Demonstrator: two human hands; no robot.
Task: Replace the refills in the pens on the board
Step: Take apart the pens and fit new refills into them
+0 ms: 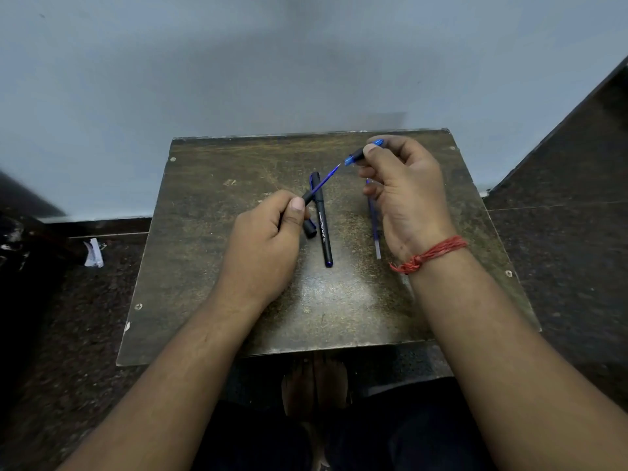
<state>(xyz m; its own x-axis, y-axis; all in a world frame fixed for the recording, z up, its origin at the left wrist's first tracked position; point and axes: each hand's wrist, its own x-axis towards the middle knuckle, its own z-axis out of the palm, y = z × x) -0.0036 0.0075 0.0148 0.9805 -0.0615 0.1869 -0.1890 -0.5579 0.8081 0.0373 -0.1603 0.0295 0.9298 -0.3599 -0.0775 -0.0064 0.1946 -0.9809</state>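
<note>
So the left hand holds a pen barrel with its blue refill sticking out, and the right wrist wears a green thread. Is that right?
Not quite. The head view shows the thread on the right wrist is red, not green. The rest holds: the left hand holds a pen barrel with its blue refill sticking out.

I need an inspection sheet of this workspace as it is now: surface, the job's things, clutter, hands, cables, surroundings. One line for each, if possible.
Surface: worn dark board, scratched, lying on a dark floor.
Job's things: capped black pen lies on the board; a loose cap beside it; a spare refill lies to the right, partly behind the right hand.
Clutter: scrap of white paper on the floor left of the board.
Hands: left hand holds a pen barrel with its blue refill sticking out; right hand pinches the blue tip section, apart from the refill.
Cables: nothing seen.
Surroundings: pale wall behind; red thread on the right wrist.
</note>
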